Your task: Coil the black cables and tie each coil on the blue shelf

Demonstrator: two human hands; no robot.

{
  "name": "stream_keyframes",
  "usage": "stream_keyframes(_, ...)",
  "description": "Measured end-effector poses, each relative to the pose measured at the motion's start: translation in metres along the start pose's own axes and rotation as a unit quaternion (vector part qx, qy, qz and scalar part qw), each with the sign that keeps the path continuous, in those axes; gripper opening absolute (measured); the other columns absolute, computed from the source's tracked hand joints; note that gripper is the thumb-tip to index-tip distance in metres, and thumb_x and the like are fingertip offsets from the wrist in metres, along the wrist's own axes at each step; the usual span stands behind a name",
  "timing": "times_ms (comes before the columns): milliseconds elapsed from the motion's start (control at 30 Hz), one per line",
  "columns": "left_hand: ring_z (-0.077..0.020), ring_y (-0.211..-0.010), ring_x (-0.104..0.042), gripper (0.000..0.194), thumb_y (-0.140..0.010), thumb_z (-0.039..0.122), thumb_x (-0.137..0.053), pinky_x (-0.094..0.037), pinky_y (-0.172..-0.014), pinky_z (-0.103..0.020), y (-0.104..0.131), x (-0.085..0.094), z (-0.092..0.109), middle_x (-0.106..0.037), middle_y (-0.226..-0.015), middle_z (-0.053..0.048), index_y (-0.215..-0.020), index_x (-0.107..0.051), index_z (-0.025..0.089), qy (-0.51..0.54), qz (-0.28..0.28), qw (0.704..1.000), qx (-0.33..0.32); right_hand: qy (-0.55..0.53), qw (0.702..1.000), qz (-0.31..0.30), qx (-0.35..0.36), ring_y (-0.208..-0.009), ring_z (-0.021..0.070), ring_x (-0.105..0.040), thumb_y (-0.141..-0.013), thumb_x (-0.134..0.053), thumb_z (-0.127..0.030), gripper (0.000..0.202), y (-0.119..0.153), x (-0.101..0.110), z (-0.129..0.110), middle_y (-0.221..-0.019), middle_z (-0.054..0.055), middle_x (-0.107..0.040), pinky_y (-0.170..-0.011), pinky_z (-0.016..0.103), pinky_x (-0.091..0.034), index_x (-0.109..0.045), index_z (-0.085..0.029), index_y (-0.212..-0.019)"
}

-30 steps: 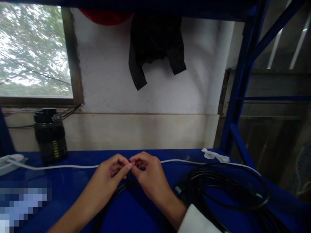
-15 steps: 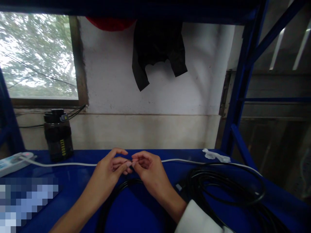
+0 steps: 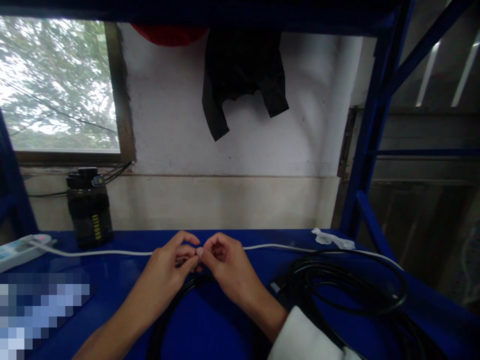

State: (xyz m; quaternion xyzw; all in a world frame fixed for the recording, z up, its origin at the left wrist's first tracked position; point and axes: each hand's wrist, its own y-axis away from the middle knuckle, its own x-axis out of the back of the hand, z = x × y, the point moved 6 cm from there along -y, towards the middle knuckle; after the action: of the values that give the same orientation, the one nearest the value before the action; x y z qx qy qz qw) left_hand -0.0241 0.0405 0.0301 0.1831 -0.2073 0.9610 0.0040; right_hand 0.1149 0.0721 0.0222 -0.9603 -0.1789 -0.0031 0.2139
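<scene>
The fingertips of the left hand [image 3: 168,267] and the right hand [image 3: 233,270] were brought together in a close pinch, with the right thumb laid across the meeting point; whether anything small was held there could not be told, since it was hidden by the fingers. Half a second earlier the thumb tips had been seen side by side, and the left forefinger, then stretched straighter, was now bent nearer the right hand. Just below, an arc of black cable [image 3: 165,315] was laid on the blue tabletop [image 3: 221,325], partly covered by the right hand. Behind the hands, the middle of a white cord [image 3: 108,253] was blocked from view; its left end was joined to a power strip [image 3: 15,256] near a dark bottle [image 3: 89,215]. To the right, a black coil [image 3: 296,281] was heaped beyond the white sleeve [image 3: 305,335], and a crumpled white scrap [image 3: 332,240] was left by the cord
</scene>
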Motion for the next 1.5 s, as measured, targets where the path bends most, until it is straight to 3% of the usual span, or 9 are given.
stream_keyframes(133,-0.0230,-0.078,-0.078,0.013,-0.091,0.033,-0.067,-0.059,-0.077,-0.033,0.000,0.000,0.007,-0.081,-0.086,-0.004,-0.096,-0.069,0.022,-0.035,0.004,0.999,-0.017,0.034,0.999,0.003,-0.008,-0.068,0.0165,-0.065,-0.093,-0.067,-0.034,0.022,0.001,0.001,0.002,-0.074,0.005,-0.070,-0.062,0.027,-0.046,-0.059,-0.017,-0.083)
stream_keyframes(267,-0.0221,-0.078,-0.077,0.014,-0.086,0.033,-0.070,-0.059,-0.078,-0.032,-0.002,0.001,0.006,-0.081,-0.085,-0.003,-0.089,-0.076,0.020,-0.006,0.013,1.000,0.004,0.028,1.000,0.008,0.004,-0.063,0.0141,-0.057,-0.094,-0.066,-0.037,0.023,0.001,0.002,0.001,-0.070,0.000,-0.063,-0.058,0.026,-0.042,-0.057,-0.019,-0.083)
stream_keyframes(433,-0.0216,-0.075,-0.073,0.023,-0.083,0.038,-0.071,-0.058,-0.071,-0.030,-0.004,0.001,0.006,-0.080,-0.080,-0.004,-0.091,-0.082,0.019,0.011,0.015,1.000,0.021,-0.006,1.000,0.021,0.015,-0.071,0.0186,-0.064,-0.093,-0.067,-0.035,0.020,-0.003,0.004,0.003,-0.077,0.003,-0.067,-0.066,0.030,-0.049,-0.060,-0.019,-0.085)
stream_keyframes(600,-0.0200,-0.072,-0.069,0.028,-0.083,0.042,-0.070,-0.056,-0.067,-0.029,-0.005,0.002,0.012,-0.076,-0.080,-0.005,-0.092,-0.086,0.020,-0.016,0.017,1.000,-0.004,-0.023,0.999,0.037,0.023,-0.076,0.0201,-0.068,-0.090,-0.071,-0.027,0.012,-0.005,0.008,0.002,-0.082,0.006,-0.071,-0.072,0.032,-0.052,-0.063,-0.018,-0.087)
stream_keyframes(833,-0.0224,-0.080,-0.071,0.031,-0.085,0.045,-0.070,-0.057,-0.071,-0.032,-0.006,0.003,0.008,-0.080,-0.093,-0.007,-0.097,-0.086,0.021,-0.016,0.022,1.000,-0.004,-0.029,0.996,0.057,0.057,-0.077,0.0189,-0.068,-0.090,-0.072,-0.024,0.010,-0.003,0.010,-0.007,-0.082,0.004,-0.070,-0.073,0.031,-0.052,-0.065,-0.017,-0.088)
stream_keyframes(1000,-0.0261,-0.089,-0.075,0.032,-0.081,0.046,-0.076,-0.059,-0.077,-0.034,-0.007,0.005,0.001,-0.083,-0.099,-0.008,-0.098,-0.084,0.020,0.039,0.038,0.998,0.034,-0.024,0.995,0.067,0.067,-0.077,0.0183,-0.067,-0.087,-0.072,-0.020,0.007,-0.004,0.010,-0.009,-0.083,0.003,-0.070,-0.074,0.032,-0.052,-0.066,-0.017,-0.088)
stream_keyframes(1133,-0.0240,-0.083,-0.075,0.035,-0.078,0.046,-0.080,-0.059,-0.078,-0.034,-0.007,0.010,-0.001,-0.083,-0.099,-0.008,-0.098,-0.082,0.018,0.062,0.070,0.994,0.054,-0.008,0.996,0.063,0.071,-0.079,0.0179,-0.065,-0.083,-0.070,-0.014,0.007,-0.004,0.011,-0.010,-0.085,0.003,-0.069,-0.075,0.032,-0.052,-0.066,-0.017,-0.088)
stream_keyframes(1300,-0.0236,-0.080,-0.074,0.031,-0.076,0.045,-0.082,-0.058,-0.081,-0.036,-0.007,0.006,0.000,-0.082,-0.092,-0.007,-0.093,-0.081,0.018,0.080,0.048,0.994,0.059,-0.007,0.997,0.052,0.055,-0.076,0.0177,-0.064,-0.081,-0.069,-0.013,0.008,-0.003,0.008,-0.008,-0.083,0.003,-0.068,-0.073,0.032,-0.053,-0.066,-0.016,-0.088)
stream_keyframes(1500,-0.0233,-0.086,-0.074,0.026,-0.076,0.042,-0.084,-0.057,-0.085,-0.034,-0.005,0.005,0.002,-0.082,-0.089,-0.006,-0.090,-0.081,0.020,0.101,0.036,0.993,0.056,0.000,1.000,0.021,0.012,-0.077,0.0198,-0.068,-0.087,-0.070,-0.023,0.008,0.000,0.004,-0.005,-0.083,0.006,-0.071,-0.072,0.032,-0.053,-0.065,-0.016,-0.088)
